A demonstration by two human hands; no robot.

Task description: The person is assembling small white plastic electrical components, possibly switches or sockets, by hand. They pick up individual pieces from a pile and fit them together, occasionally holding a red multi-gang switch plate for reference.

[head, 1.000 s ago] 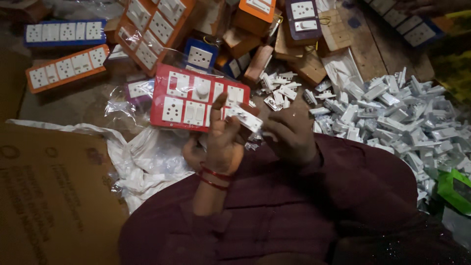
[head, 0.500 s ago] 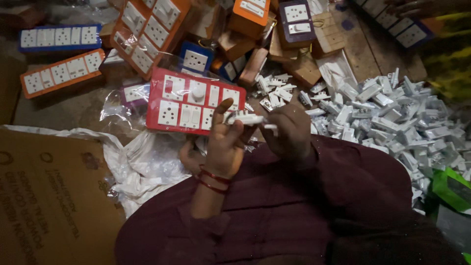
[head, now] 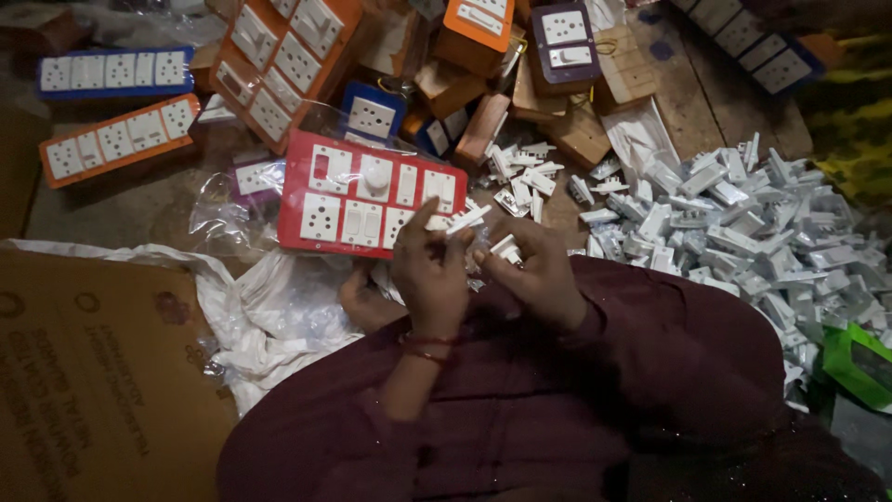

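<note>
My left hand (head: pixel 429 275) pinches a small white switch part (head: pixel 462 220) between thumb and fingers, just over the lower right corner of a red switchboard panel (head: pixel 362 195) fitted with white switches and sockets. Close beside it, my right hand (head: pixel 537 270) grips another small white switch piece (head: pixel 506 247). Both hands hover above my lap, which is covered in dark maroon cloth (head: pixel 520 409). A red bangle circles my left wrist.
A big heap of loose white switch parts (head: pixel 743 228) lies to the right. Orange (head: pixel 116 139), blue (head: pixel 116 72) and purple (head: pixel 567 42) switchboards and small wooden boxes (head: pixel 483 125) crowd the far side. White plastic bags (head: pixel 269 316) and a brown cardboard sheet (head: pixel 93 381) lie at left.
My hands have parted slightly; the white part in my left hand now sticks out over the red panel's corner, and my right hand shows a separate piece.
</note>
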